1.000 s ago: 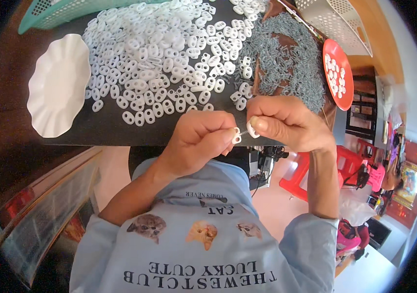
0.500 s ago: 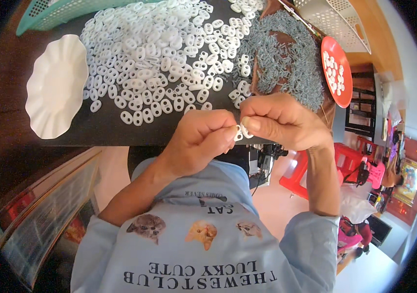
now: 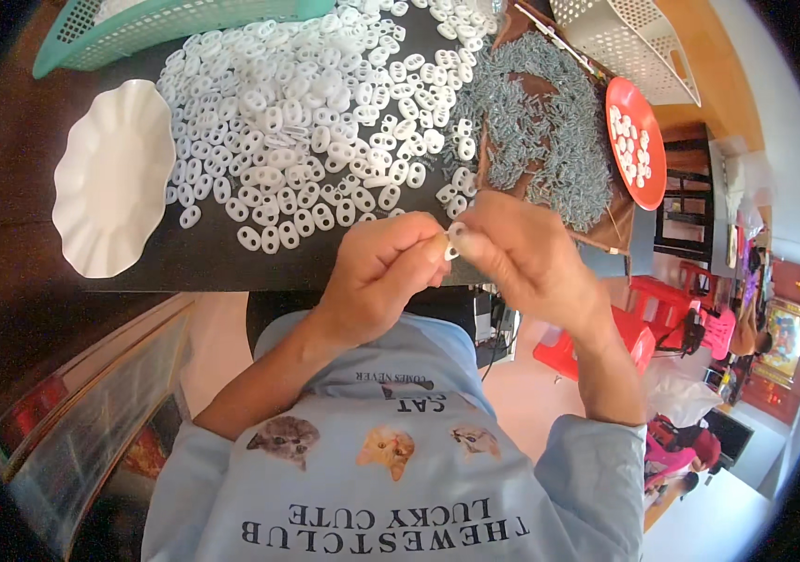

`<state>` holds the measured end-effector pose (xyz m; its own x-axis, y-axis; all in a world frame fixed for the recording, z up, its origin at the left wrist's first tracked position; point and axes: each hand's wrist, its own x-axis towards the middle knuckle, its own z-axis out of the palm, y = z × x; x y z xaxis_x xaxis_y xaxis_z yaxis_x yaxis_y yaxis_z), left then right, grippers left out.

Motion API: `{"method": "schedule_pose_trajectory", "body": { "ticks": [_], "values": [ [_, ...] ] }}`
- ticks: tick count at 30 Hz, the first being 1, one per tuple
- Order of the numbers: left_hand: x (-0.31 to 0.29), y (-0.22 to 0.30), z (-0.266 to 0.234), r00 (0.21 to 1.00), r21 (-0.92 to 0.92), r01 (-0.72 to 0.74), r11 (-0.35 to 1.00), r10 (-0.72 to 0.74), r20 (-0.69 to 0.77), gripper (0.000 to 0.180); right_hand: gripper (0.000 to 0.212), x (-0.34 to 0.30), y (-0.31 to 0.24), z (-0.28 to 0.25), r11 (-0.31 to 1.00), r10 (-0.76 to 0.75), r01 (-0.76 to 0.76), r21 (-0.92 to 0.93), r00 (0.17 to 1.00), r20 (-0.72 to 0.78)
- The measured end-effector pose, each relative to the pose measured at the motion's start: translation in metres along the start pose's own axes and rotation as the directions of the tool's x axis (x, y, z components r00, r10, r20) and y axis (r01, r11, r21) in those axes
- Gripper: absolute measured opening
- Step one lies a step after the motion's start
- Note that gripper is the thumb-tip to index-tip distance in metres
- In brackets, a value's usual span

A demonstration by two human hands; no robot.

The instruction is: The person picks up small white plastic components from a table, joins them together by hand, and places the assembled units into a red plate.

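The left hand point(image 3: 377, 273) and the right hand point(image 3: 533, 258) are together, near the right front side of the white heap point(image 3: 274, 112), with fingertips pinched on a small white piece point(image 3: 451, 251); the fingers hide most of it; the table point(image 3: 213, 269) carries the heap; to the heap's left lies a wavy white dish point(image 3: 114, 178); to its right, many small grey metal pieces point(image 3: 550, 122), then a red plate point(image 3: 623, 90).

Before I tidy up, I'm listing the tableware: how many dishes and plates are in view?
2: a white scalloped dish left of the piled white pieces, and a red plate right of the small grey pieces. More may be hidden under the pieces.
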<state>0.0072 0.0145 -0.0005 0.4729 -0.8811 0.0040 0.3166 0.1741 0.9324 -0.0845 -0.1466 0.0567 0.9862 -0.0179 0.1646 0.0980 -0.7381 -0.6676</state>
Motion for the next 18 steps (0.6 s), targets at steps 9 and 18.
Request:
{"method": "schedule_pose_trajectory", "body": {
  "ticks": [9,18],
  "values": [
    [0.005,-0.002,0.0,0.996,-0.115,0.005,0.993,0.004,0.086,0.026,0.03,0.005,-0.012,-0.008,0.949,-0.111,0.134,-0.285,0.989,0.094],
    [0.006,0.001,0.011,0.997,-0.024,0.024,0.999,-0.026,-0.07,0.015,0.024,-0.004,-0.009,-0.008,0.933,-0.06,0.078,-0.352,0.996,0.061]
  ]
}}
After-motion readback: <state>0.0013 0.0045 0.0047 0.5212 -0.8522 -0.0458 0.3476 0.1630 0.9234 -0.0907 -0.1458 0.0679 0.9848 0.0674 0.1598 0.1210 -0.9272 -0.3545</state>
